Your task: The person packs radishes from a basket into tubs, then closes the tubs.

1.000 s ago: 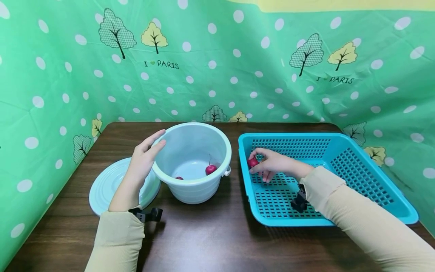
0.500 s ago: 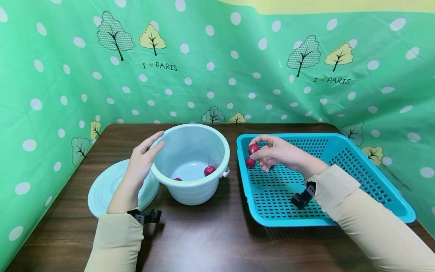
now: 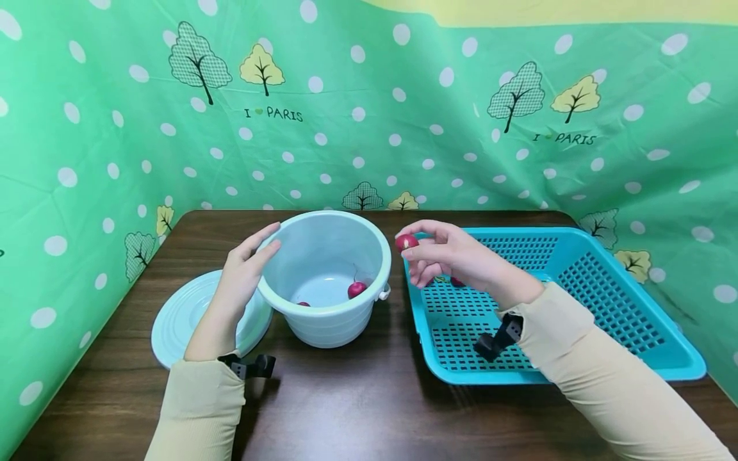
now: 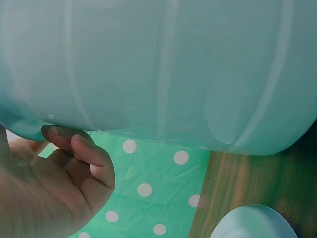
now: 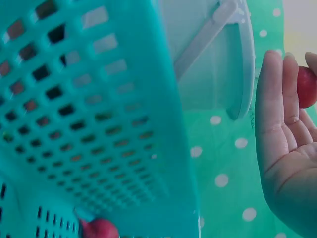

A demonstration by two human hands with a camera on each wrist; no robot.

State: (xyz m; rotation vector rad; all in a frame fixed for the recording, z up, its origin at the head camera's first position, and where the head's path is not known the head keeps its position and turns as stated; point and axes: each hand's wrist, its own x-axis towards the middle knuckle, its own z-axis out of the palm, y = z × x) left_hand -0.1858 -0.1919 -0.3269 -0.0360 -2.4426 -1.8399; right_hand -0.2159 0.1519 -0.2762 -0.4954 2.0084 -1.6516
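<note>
A red radish [image 3: 406,242] is pinched between the thumb and fingers of my right hand [image 3: 455,255], above the left rim of the blue plastic basket [image 3: 429,358]. My left hand [image 3: 242,272] holds the left rim of the light blue bucket [image 3: 328,326], its fingers bent against the outside in the left wrist view. A radish [image 3: 356,289] with a thin root lies in the bucket, and another radish [image 3: 303,304] is mostly hidden by the front rim. Under my right hand, more radishes lie partly covered in the basket; one radish [image 5: 101,229] shows in the right wrist view.
The bucket's round lid [image 3: 181,317] lies on the dark wooden table [image 3: 346,410], left of the bucket and partly under my left forearm. A bucket handle [image 5: 205,42] hangs on the side facing the basket. Behind stands a green dotted cloth [image 3: 357,147].
My right hand has lifted a radish from the basket's left side and carried it up and left to the basket's rim. The left hand stays at the bucket.
</note>
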